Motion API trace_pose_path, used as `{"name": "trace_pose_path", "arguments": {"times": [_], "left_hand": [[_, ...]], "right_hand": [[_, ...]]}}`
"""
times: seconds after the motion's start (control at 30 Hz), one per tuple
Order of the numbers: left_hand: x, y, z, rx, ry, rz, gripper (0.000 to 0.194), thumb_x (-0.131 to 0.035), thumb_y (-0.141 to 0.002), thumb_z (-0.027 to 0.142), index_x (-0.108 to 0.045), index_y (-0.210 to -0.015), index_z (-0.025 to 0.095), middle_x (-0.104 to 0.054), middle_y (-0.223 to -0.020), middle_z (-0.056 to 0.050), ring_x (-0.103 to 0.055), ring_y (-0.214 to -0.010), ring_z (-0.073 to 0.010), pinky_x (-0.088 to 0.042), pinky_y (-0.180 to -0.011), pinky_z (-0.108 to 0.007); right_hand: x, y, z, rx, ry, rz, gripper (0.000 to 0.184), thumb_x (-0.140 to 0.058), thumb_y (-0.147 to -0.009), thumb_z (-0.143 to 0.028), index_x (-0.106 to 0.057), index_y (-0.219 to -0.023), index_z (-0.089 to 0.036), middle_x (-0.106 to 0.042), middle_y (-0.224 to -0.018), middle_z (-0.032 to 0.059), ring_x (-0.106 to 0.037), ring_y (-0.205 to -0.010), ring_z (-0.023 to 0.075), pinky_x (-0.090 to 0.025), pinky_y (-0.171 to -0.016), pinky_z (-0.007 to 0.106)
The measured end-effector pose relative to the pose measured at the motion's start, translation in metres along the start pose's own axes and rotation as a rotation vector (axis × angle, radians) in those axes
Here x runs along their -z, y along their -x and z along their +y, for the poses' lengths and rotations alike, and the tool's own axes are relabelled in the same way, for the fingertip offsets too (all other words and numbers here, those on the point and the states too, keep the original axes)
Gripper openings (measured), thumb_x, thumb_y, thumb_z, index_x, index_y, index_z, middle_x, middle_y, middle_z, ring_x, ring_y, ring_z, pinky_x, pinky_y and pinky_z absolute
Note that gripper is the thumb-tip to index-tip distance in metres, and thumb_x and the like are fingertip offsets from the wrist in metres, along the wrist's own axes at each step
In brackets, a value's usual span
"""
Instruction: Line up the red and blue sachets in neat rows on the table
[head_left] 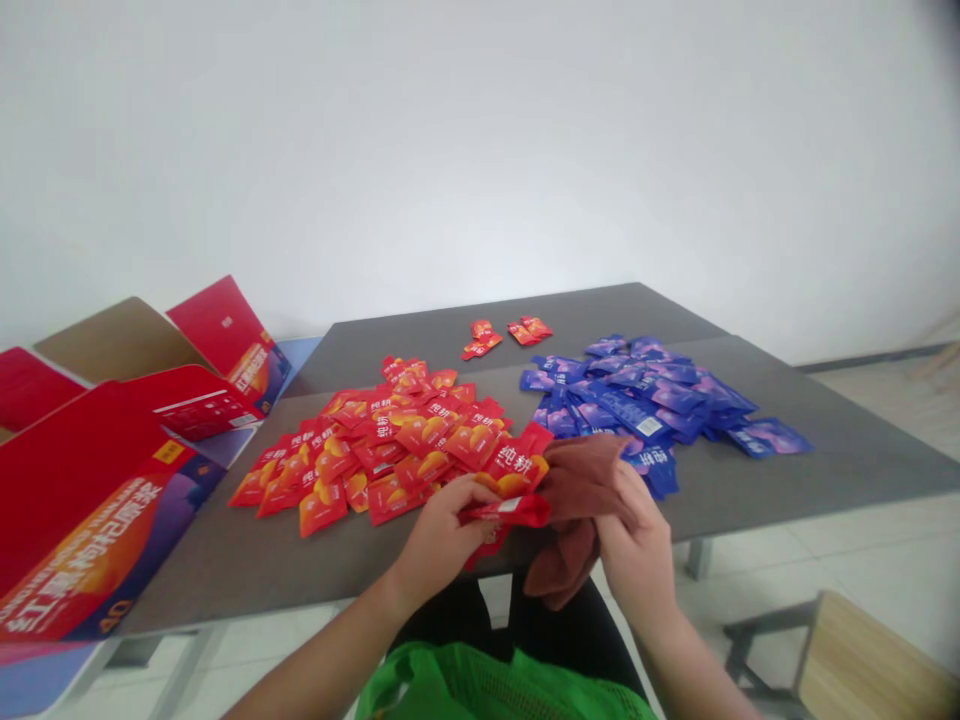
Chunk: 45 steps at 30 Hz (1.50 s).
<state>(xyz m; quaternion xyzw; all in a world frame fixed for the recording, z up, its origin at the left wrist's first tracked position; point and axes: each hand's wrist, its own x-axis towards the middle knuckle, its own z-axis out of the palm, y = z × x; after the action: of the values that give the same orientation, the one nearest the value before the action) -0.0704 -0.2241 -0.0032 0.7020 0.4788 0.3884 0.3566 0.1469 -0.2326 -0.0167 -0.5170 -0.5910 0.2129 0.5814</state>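
Note:
My left hand (448, 530) is closed around a red sachet (517, 510) near the table's front edge. A brown cloth (574, 490) is gripped in my right hand (637, 540), and its folded end lies against the sachet while a lower part hangs over the edge. Just beyond my left hand spreads a heap of red-orange sachets (412, 425) with white lettering. Past my right hand lies a pile of blue-purple sachets (645, 390), some overlapping.
A large open red carton (97, 500) with raised flaps stands at the left. Several red sachets (484, 340) lie apart farther back on the dark table (750, 500). A wooden-seated stool (862, 650) is at lower right. A white wall (480, 150) rises behind.

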Motion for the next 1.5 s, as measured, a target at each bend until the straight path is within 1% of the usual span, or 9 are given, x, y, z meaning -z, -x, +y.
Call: {"name": "trace_pose_path", "arguments": {"times": [0.1, 0.2, 0.33, 0.6, 0.77, 0.9, 1.13, 1.27, 1.5], "left_hand": [[-0.008, 0.001, 0.001, 0.25, 0.221, -0.097, 0.004, -0.061, -0.074, 0.014, -0.059, -0.077, 0.017, -0.064, -0.076, 0.0, -0.059, -0.067, -0.0136, -0.047, -0.062, -0.024], [-0.01, 0.005, 0.004, 0.21, 0.167, -0.117, 0.005, -0.063, -0.07, 0.013, -0.06, -0.071, 0.017, -0.063, -0.074, 0.0, -0.057, -0.069, -0.013, -0.045, -0.065, -0.023], [-0.007, 0.011, 0.01, 0.239, 0.277, -0.165, 0.01, -0.071, -0.071, 0.023, -0.064, -0.077, 0.017, -0.066, -0.08, -0.001, -0.059, -0.074, -0.0146, -0.046, -0.068, -0.024], [-0.023, 0.01, 0.012, 0.37, 0.766, -0.128, 0.042, -0.08, -0.069, 0.04, -0.066, -0.102, 0.019, -0.072, -0.092, -0.003, -0.066, -0.075, -0.0168, -0.053, -0.07, -0.029], [-0.015, -0.005, 0.011, 0.297, 0.411, 0.134, 0.036, -0.067, -0.08, 0.04, -0.062, -0.109, 0.018, -0.072, -0.102, -0.006, -0.068, -0.089, -0.0224, -0.054, -0.08, -0.035], [0.036, -0.035, -0.004, 0.231, -0.002, 0.477, 0.036, -0.062, -0.084, 0.045, -0.061, -0.106, 0.016, -0.071, -0.107, -0.009, -0.066, -0.1, -0.0256, -0.049, -0.093, -0.041], [0.111, -0.083, -0.05, 0.231, -0.677, 0.293, 0.056, -0.062, -0.082, 0.029, -0.046, -0.133, 0.012, -0.057, -0.134, -0.018, -0.056, -0.122, -0.0293, -0.042, -0.104, -0.043], [0.11, -0.086, -0.063, 0.221, -1.012, 0.1, 0.043, -0.056, -0.087, 0.033, -0.056, -0.123, 0.008, -0.059, -0.129, -0.021, -0.051, -0.125, -0.0332, -0.035, -0.108, -0.046], [0.091, -0.084, -0.069, 0.133, -1.128, 0.121, 0.048, -0.053, -0.09, 0.044, -0.058, -0.124, 0.012, -0.056, -0.132, -0.02, -0.05, -0.126, -0.0329, -0.036, -0.106, -0.047]], "right_hand": [[0.001, -0.006, -0.005, 0.069, -0.096, -0.161, 0.03, -0.057, -0.075, -0.019, -0.076, -0.097, -0.026, -0.073, -0.109, 0.005, -0.065, -0.106, 0.0249, -0.051, -0.094, 0.04], [-0.002, -0.017, -0.002, 0.092, -0.133, -0.344, 0.03, -0.057, -0.069, -0.015, -0.078, -0.089, -0.027, -0.075, -0.099, 0.0045, -0.068, -0.098, 0.0242, -0.052, -0.092, 0.039], [-0.008, -0.023, 0.004, -0.139, -0.196, -0.223, 0.03, -0.057, -0.075, -0.02, -0.075, -0.099, -0.024, -0.073, -0.109, 0.0038, -0.064, -0.106, 0.0239, -0.047, -0.098, 0.039], [-0.034, -0.01, 0.006, -0.646, -0.811, -0.136, 0.022, -0.066, -0.076, -0.034, -0.07, -0.095, -0.023, -0.075, -0.093, 0.0031, -0.069, -0.076, 0.0217, -0.055, -0.071, 0.032], [-0.046, 0.01, -0.008, -0.621, -0.788, -0.385, 0.018, -0.067, -0.074, -0.03, -0.074, -0.088, -0.021, -0.076, -0.089, 0.0033, -0.069, -0.082, 0.023, -0.055, -0.08, 0.035], [-0.036, 0.018, -0.018, -0.576, -0.612, -0.431, 0.02, -0.066, -0.077, -0.037, -0.077, -0.082, -0.021, -0.076, -0.088, 0.0054, -0.069, -0.085, 0.0245, -0.055, -0.079, 0.035], [-0.025, 0.001, 0.005, -0.464, -0.524, -0.226, 0.03, -0.067, -0.078, -0.038, -0.075, -0.101, -0.021, -0.074, -0.106, 0.0072, -0.067, -0.1, 0.0256, -0.05, -0.095, 0.039], [-0.022, -0.001, 0.019, -0.427, -0.462, -0.205, 0.031, -0.065, -0.081, -0.037, -0.074, -0.106, -0.021, -0.072, -0.114, 0.0078, -0.065, -0.108, 0.0264, -0.046, -0.102, 0.042], [-0.02, -0.003, 0.034, -0.335, -0.334, -0.172, 0.029, -0.063, -0.082, -0.034, -0.074, -0.105, -0.023, -0.073, -0.112, 0.0068, -0.065, -0.107, 0.0258, -0.048, -0.1, 0.043]]}}
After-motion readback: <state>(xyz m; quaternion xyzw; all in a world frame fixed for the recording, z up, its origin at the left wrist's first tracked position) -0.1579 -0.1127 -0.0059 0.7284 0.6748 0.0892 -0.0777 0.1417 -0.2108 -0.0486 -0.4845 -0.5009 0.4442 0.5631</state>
